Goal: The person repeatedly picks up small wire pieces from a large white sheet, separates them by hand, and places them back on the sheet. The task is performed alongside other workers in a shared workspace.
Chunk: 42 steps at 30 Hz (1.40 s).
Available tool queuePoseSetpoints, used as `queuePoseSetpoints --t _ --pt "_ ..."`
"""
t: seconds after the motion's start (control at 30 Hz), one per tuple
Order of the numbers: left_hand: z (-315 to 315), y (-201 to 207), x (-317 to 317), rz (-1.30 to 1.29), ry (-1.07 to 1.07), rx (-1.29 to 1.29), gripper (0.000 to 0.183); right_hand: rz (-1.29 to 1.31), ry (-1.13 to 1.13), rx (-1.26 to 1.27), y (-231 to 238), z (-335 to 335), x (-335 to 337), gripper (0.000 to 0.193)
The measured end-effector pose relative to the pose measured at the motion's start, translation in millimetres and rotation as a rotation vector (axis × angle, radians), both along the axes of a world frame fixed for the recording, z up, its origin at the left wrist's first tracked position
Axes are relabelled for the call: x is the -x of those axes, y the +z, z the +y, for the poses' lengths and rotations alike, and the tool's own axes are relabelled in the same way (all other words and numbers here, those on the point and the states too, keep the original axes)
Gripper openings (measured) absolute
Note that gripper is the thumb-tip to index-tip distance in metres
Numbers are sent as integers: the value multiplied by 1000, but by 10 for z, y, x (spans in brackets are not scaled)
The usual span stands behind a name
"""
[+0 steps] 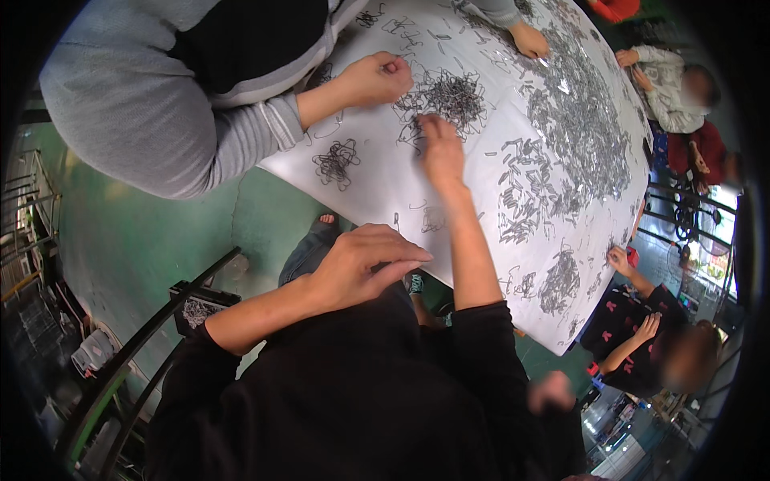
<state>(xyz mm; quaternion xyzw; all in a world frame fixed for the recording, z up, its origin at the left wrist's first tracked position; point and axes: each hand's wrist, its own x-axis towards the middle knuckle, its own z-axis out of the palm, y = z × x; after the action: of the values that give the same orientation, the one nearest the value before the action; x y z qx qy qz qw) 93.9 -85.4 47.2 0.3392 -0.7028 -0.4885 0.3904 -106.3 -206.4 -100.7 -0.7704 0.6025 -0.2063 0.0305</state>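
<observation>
My left hand [361, 266] is held in front of my body at the near edge of the white-covered table [377, 180]. Its thumb and fingers come together in a pinch; anything between them is too small to make out. Stretched over the table, my right hand [443, 152] has its fingers bent down at the near side of a tangled pile of thin dark wire loops [453, 98]. What its fingertips grip there cannot be made out. A smaller heap of wire loops [337, 164] lies to the left, and a few loops [434, 218] lie close to my right forearm.
A wide spread of small grey metal pieces [581, 128] covers the table's right part. Across the left corner, a co-worker's hand [377, 78] is closed near the pile; their other hand [529, 40] touches the pieces. More people work along the right edge. A dark rail [192, 293] stands left.
</observation>
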Motion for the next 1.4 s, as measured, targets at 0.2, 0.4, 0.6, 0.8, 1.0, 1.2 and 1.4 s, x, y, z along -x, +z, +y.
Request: queuePoseSetpoints --t 0.2,0.4,0.6,0.8,1.0,1.2,1.4 --pt "83 -90 -17 -14 -109 9 17 -34 -91 -77 -40 461 -110 35" --pt "233 -175 -101 2 -136 17 17 -73 -235 -140 -9 421 -14 3" --pt "363 -198 -230 -15 -148 -10 17 26 -235 -303 7 367 13 6" --pt "428 -242 -319 -4 -151 10 18 131 -195 -426 -3 431 -5 10" --pt "475 -261 -429 16 -150 38 18 -63 -341 -346 82 548 103 12" --pt "483 -264 -564 -14 -168 6 17 -139 -566 -356 76 760 386 13" --pt "489 -290 -627 -3 -138 22 19 -20 -552 -367 -100 697 368 16"
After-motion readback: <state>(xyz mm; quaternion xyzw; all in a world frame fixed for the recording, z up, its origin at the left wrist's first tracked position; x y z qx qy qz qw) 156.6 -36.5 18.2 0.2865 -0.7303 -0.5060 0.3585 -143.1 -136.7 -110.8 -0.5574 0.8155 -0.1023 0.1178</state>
